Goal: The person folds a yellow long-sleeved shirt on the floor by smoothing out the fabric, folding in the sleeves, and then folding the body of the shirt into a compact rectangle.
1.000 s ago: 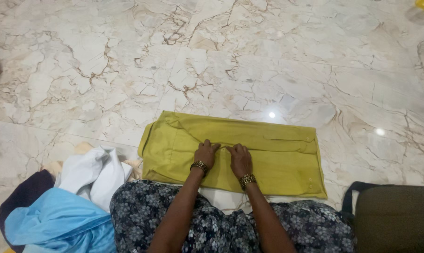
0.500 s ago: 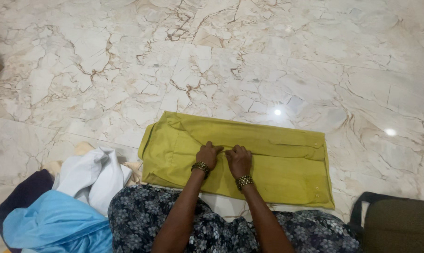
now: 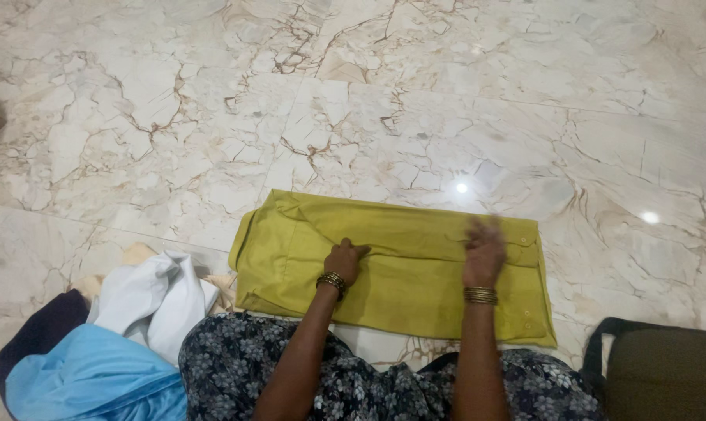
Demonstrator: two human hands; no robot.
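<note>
A folded yellow-green garment (image 3: 400, 273) lies flat on the marble floor (image 3: 368, 101) just in front of my knees. My left hand (image 3: 344, 260) rests palm down on its middle, fingers loosely curled, a bangle at the wrist. Toward the garment's right end, my right hand (image 3: 484, 248) lies on or just above the cloth, blurred by motion, fingers spread, with bangles on that wrist too. Neither hand grips anything. My lap is covered by dark floral cloth (image 3: 236, 366).
A heap of clothes lies at the lower left: a white piece (image 3: 150, 300), a light blue piece (image 3: 96, 378) and a dark navy piece (image 3: 37, 335). A dark olive bag (image 3: 665, 374) with a black strap sits at the lower right.
My right hand has slid rightward across the garment, away from the left hand. The left hand stays near the middle. The view has shifted slightly.
</note>
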